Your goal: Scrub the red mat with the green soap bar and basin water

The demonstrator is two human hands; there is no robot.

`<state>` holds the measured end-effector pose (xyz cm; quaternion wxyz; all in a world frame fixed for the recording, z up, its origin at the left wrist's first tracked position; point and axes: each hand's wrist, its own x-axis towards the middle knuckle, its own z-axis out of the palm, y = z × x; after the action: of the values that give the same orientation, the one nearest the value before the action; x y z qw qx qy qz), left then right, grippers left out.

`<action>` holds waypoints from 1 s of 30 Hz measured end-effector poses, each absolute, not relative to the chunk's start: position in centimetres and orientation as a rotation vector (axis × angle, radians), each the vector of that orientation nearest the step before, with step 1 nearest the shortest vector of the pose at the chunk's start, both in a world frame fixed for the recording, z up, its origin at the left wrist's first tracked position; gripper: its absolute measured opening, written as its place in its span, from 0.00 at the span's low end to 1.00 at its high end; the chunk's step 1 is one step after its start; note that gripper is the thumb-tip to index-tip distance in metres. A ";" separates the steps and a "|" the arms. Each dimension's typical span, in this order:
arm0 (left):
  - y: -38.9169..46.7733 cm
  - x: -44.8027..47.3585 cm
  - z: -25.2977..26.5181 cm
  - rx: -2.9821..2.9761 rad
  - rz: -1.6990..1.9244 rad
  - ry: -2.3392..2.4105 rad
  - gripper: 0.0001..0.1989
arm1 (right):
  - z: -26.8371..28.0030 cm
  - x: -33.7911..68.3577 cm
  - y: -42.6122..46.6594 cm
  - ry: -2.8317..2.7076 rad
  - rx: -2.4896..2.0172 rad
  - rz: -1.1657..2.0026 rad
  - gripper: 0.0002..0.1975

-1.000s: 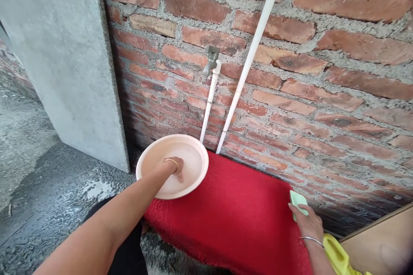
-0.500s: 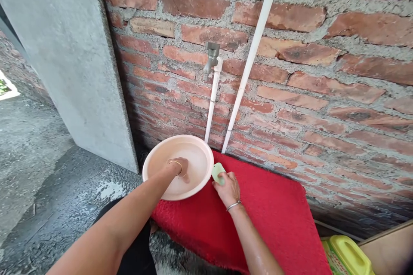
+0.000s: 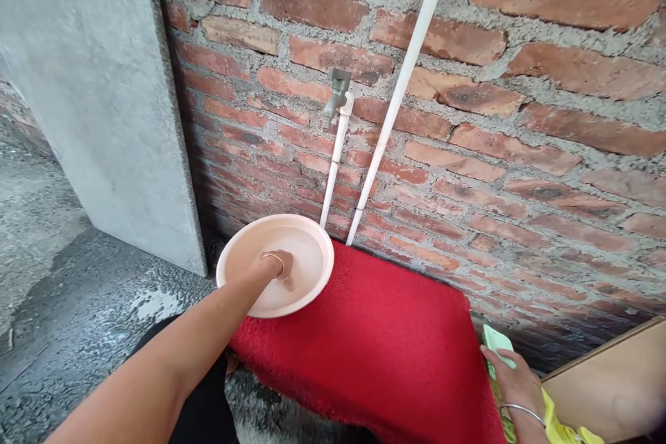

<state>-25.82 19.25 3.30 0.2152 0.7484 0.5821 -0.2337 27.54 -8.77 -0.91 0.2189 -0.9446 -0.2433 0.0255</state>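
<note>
Our right hand (image 3: 513, 373) grips the probably light green block (image 3: 497, 341) by its near end beside the desk's (image 3: 382, 326) right edge; our left hand's (image 3: 284, 266) grasp we can't tell.

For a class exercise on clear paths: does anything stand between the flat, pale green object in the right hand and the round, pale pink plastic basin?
Nothing visible stands between the pale green object in the right hand and the pale pink basin; only the red, fuzzy cloth stretches between them.
</note>
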 end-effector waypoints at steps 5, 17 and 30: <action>19.1 -25.9 3.4 2.086 -0.622 1.600 0.39 | -0.7 19.1 -4.3 -0.945 -2.403 0.199 0.27; 18.9 -25.9 3.8 2.056 -0.642 1.622 0.45 | -1.5 -4.2 4.2 -1.721 -2.076 0.336 0.11; 19.7 -26.1 2.6 2.091 -0.651 1.606 0.42 | -1.3 23.0 -9.1 -0.834 -2.423 0.126 0.22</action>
<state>-26.07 19.69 2.61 0.2112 0.7526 0.5780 -0.2343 23.01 -9.11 -1.32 0.2841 -0.9054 -0.3118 0.0473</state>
